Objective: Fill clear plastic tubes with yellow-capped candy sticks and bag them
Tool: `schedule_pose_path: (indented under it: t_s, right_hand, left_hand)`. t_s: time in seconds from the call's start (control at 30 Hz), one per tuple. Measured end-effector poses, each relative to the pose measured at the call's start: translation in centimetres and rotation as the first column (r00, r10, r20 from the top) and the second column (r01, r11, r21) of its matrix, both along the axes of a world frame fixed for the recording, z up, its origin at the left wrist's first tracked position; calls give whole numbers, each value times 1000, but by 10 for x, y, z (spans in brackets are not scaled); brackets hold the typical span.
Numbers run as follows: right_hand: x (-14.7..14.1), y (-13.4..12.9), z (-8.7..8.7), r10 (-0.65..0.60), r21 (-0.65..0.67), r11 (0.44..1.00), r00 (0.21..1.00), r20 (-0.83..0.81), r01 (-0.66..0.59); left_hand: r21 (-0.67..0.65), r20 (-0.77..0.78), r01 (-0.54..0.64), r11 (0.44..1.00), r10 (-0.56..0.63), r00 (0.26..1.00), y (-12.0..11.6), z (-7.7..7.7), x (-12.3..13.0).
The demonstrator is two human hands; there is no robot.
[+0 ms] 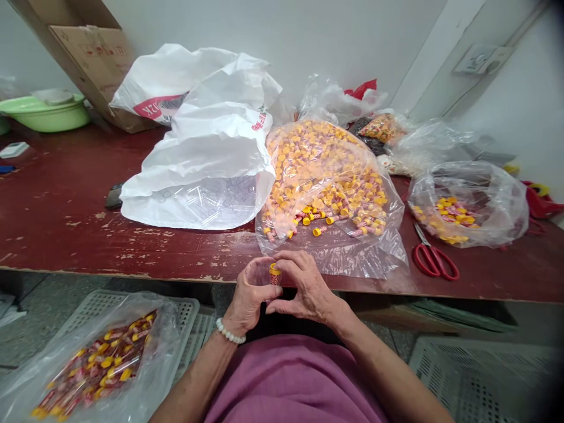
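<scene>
Mauve top [286, 382] filled 6 o'clock; your left hand [251, 296] and right hand [306, 288] clamped their fingertips on a yellow-capped striped tube [275, 275]; a heaped clear bag [326, 194] of such tubes lay at 12 o'clock.

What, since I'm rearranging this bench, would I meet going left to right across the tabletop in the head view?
Green plastic basin → white plastic bag → large clear bag of yellow-capped rolls → smaller clear bag of rolls

My left hand [249, 296] and right hand [306, 289] hide most of the yellow-capped tube [275, 275] between them, its lower end out of my sight.
</scene>
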State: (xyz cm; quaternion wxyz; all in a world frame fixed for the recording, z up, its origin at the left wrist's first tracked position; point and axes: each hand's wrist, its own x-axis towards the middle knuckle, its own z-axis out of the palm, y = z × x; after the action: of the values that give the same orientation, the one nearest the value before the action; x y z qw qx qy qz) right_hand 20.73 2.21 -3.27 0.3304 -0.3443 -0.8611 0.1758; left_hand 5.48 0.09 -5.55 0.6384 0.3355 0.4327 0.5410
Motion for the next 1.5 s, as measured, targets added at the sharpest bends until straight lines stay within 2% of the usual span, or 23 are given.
schedule_pose_path:
  t_s: [0.1, 0.17, 0.2, 0.27, 0.3, 0.33, 0.4, 0.47, 0.53, 0.6, 0.63, 0.7, 0.77, 0.8, 0.9, 1.07, 1.17, 1.27, 1.33, 1.4, 1.47, 1.5]
  right_hand:
    - [2, 3, -3, 38, -16, 999, 997, 73, -37]
    - [8, 13, -4, 46, -31, 999, 998, 45, -45]
    - [14, 22, -5, -4, -27, 1000, 1000, 23, 4]
    - [30, 45, -10, -208, -3, 978, 977, 45, 209]
    - [39, 59, -14, -329, 26, 944, 938, 111, 328]
    - [48, 71, -19, -393, 53, 919, 895, 213, 391]
    - [62, 93, -29, -404, 73, 910, 834, 377, 408]
    - [69, 102, -35, -401, 66, 909, 819, 410, 412]
    - [66, 98, -33, -467, 27, 878, 843, 267, 478]
    - [52, 82, -23, -501, -145, 857, 865, -9, 495]
    - [42, 71, -16, -486, -264, 860, 859, -160, 437]
    - [20, 48, -2, -427, -455, 861, 807, -407, 226]
    - [2, 28, 8, -378, -516, 854, 761, -527, 67]
    - [-4, 21, 12, -354, -517, 856, 758, -547, 27]
    - [-8, 10, 13, -260, -438, 899, 827, -498, 19]
    - [7, 11, 6, -138, -195, 978, 937, -320, 77]
    - [11, 10, 1, -13, -127, 992, 986, -167, -9]
    - [12, 15, -7, 80, -146, 985, 992, -100, -94]
    - [14, 29, -14, -2, -148, 989, 992, -123, -16]
    - [15, 50, -24, -199, -106, 977, 973, -120, 187]
    - [13, 73, -34, -353, -12, 936, 935, -27, 352]
    - [11, 82, -40, -384, 44, 923, 922, 58, 382]
  left_hand:
    - [-112, 66, 19, 994, -11, 998, 2, 0, 0]
    - [-89, 19, 5, 996, -4, 1000, 5, 3, -3]
    - [-63, -19, -2, 998, 1, 1000, 6, 5, -6]
    - [-13, -75, -6, 1000, 5, 997, 8, 8, -10]
    - [7, -86, -6, 1000, 7, 996, 8, 8, -12]
    - [18, -90, 0, 1000, 2, 996, 8, 9, -13]
    - [34, -103, 12, 999, -9, 995, 7, 8, -13]
    - [51, -148, 22, 998, -15, 989, 5, 6, -12]
    - [84, -219, 40, 996, -20, 975, 4, 6, -11]
    - [148, -307, 63, 987, -15, 952, 4, 7, -9]
    - [179, -351, 84, 980, -16, 936, 4, 8, -8]
    - [217, -422, 141, 966, -38, 906, 3, 9, -4]
    - [227, -454, 182, 957, -62, 889, 3, 11, -1]
    - [229, -457, 195, 954, -71, 886, 2, 11, 0]
    - [250, -446, 214, 944, -84, 891, 2, 11, 2]
    - [250, -398, 218, 943, -105, 911, 1, 9, 1]
    - [231, -367, 208, 950, -113, 924, 2, 4, -1]
    - [194, -378, 186, 963, -101, 920, 3, -3, -5]
    - [137, -371, 166, 977, -105, 923, 4, -7, -10]
    - [72, -324, 141, 987, -111, 940, 4, -10, -14]
    - [38, -277, 117, 992, -103, 955, 4, -11, -18]
    - [37, -271, 105, 994, -91, 958, 5, -11, -19]
